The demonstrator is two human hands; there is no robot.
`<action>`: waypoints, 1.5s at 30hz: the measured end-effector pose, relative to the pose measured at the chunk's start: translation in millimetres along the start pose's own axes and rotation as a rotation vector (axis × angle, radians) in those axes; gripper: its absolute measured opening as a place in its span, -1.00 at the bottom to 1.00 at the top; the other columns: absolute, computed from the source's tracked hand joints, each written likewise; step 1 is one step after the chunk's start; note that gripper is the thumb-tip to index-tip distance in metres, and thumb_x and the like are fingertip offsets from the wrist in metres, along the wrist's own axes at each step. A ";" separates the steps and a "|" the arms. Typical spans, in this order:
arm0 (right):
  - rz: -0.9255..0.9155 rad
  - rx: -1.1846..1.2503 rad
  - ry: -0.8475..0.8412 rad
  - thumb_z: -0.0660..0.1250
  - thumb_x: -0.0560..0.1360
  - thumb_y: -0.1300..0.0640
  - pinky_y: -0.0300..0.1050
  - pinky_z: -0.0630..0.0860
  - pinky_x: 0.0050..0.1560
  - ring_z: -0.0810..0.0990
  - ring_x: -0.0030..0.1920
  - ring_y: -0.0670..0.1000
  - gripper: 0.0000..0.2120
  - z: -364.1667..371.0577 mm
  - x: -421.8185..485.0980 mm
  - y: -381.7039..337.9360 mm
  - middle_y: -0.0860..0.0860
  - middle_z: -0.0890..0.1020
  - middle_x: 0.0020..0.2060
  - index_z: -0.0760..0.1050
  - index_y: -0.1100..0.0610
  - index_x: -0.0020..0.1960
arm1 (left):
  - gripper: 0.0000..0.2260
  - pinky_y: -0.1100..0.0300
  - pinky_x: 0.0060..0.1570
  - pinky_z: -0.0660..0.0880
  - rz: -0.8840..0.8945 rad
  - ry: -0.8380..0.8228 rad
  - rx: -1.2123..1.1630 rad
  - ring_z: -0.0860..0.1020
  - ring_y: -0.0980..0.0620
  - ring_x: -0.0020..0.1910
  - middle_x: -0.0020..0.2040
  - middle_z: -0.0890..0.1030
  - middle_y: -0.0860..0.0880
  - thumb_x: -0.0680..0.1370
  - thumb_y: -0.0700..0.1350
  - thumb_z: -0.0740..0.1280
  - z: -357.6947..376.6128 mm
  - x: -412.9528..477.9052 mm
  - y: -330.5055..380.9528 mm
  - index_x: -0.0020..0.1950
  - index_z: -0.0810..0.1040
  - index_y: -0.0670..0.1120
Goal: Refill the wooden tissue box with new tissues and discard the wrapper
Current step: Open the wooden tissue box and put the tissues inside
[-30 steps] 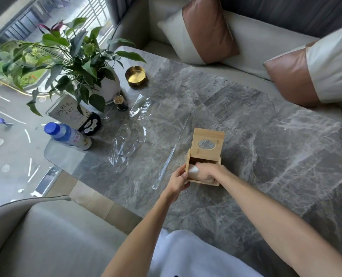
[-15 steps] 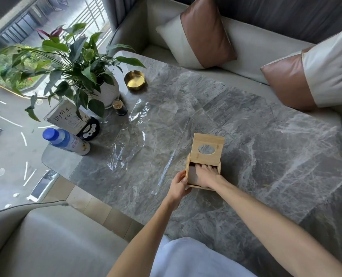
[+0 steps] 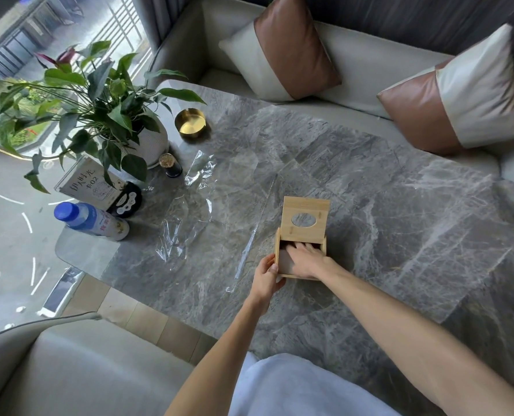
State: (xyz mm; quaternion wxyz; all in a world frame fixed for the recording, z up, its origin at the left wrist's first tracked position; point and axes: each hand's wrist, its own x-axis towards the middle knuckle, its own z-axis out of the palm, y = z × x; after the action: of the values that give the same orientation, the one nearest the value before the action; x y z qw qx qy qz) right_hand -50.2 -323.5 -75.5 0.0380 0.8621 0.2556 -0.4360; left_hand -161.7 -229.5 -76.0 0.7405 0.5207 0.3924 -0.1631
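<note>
A light wooden tissue box (image 3: 321, 244) stands on the grey marble table (image 3: 399, 223), near its front edge. Its lid (image 3: 304, 220), with an oval hole, is slid back and leaves the front half uncovered. My right hand (image 3: 302, 258) lies flat inside the box, fingers spread, pressing on the pale tissues (image 3: 285, 261). My left hand (image 3: 266, 276) grips the box's front left corner. A clear plastic wrapper (image 3: 189, 217) lies flat and crumpled on the table, left of the box.
At the table's left end stand a potted plant (image 3: 108, 115), a gold ashtray (image 3: 190, 123), a small dark jar (image 3: 169, 165), a sign card (image 3: 89, 184) and a lying blue-capped bottle (image 3: 92, 221). Sofas with cushions (image 3: 291, 49) border the table.
My right hand has pushed the white tissues down into the box and now lies flat and deeper inside. The left hand keeps its hold on the box.
</note>
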 end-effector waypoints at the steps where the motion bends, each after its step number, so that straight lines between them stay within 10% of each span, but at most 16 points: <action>1: -0.002 0.000 0.000 0.26 0.56 -0.05 0.22 0.30 0.41 0.31 0.44 0.26 -0.51 0.8 -0.1 -0.8 0.16 0.34 0.44 0.27 0.10 0.42 | -0.66 0.05 0.18 0.48 -0.002 0.000 0.001 0.47 -0.03 0.25 0.43 0.43 -0.16 0.72 -0.21 0.08 -0.4 0.7 -0.6 0.50 0.31 -0.15; 9: -0.059 0.081 0.087 0.23 0.52 0.13 0.18 0.33 0.39 0.38 0.39 0.22 -0.52 2.1 -11.3 1.0 0.14 0.41 0.41 0.31 0.11 0.43 | -0.65 0.08 0.14 0.44 -0.021 -0.003 0.043 0.44 -0.02 0.26 0.45 0.41 -0.13 0.72 -0.20 0.05 0.0 -1.7 2.0 0.52 0.28 -0.12; 12: -0.184 0.368 0.450 0.18 0.49 0.33 0.03 0.43 0.35 0.50 0.33 0.09 -0.53 21.4 -33.9 14.1 0.04 0.56 0.32 0.50 0.12 0.37 | -0.64 0.25 0.00 0.44 0.017 -0.009 0.136 0.43 0.03 0.25 0.46 0.42 -0.13 0.71 -0.21 0.08 -2.2 -0.6 5.0 0.53 0.29 -0.13; 15: 0.008 0.765 0.799 0.20 0.59 0.27 -0.08 0.37 0.39 0.45 0.36 0.01 -0.60 46.7 -48.3 35.1 0.00 0.52 0.36 0.46 0.10 0.41 | -0.62 0.18 0.29 0.39 0.063 0.002 0.152 0.41 0.04 0.36 0.49 0.41 -0.12 0.70 -0.21 0.13 -3.3 -1.0 12.1 0.53 0.28 -0.13; 20: 0.215 1.953 0.152 -0.08 0.65 -0.26 0.11 -0.02 0.55 0.05 0.59 0.12 -0.37 58.5 -49.9 56.3 0.07 0.07 0.60 0.03 0.04 0.61 | -0.59 -0.09 0.56 0.19 0.083 -0.111 0.206 0.29 -0.02 0.53 0.55 0.34 -0.02 0.72 -0.06 0.09 1.6 -1.4 19.1 0.59 0.21 0.00; 36: 0.143 1.560 0.223 -0.11 0.50 -0.46 0.15 0.06 0.57 0.12 0.58 0.00 -0.21 26.5 -41.7 49.5 -0.05 0.17 0.59 0.10 -0.05 0.60 | -0.51 0.03 0.46 0.34 0.111 -0.097 0.302 0.44 0.01 0.43 0.43 0.51 -0.04 0.71 0.13 -0.07 1.7 12.0 44.6 0.49 0.41 -0.06; 41: 0.098 1.773 0.219 -0.20 0.54 -0.44 0.28 -0.16 0.53 -0.16 0.61 0.08 -0.35 -5.9 -37.0 63.5 -0.12 -0.10 0.61 -0.06 -0.26 0.58 | -0.42 -0.30 0.51 -0.10 0.109 -0.101 0.257 -0.02 -0.06 0.63 0.65 0.00 0.00 0.65 0.29 -0.11 2.7 26.0 92.2 0.63 -0.04 0.10; 45: 0.082 1.859 -0.026 -0.23 0.41 -0.57 0.46 -0.16 0.47 -0.10 0.58 0.29 -0.22 -17.8 -29.8 67.0 -0.03 -0.02 0.62 0.01 -0.29 0.56 | -0.47 -0.33 0.25 0.30 -0.071 -0.281 0.186 0.38 -0.09 0.44 0.36 0.53 0.12 0.58 0.40 -0.15 15.1 26.8 114.3 0.34 0.45 0.30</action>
State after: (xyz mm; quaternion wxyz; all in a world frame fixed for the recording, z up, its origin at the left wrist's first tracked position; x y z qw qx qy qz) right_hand -20.0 -388.6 -52.1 -0.6496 0.5497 -0.2275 -0.4734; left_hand -64.1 -192.3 -20.3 0.7306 0.5447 0.2864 -0.2957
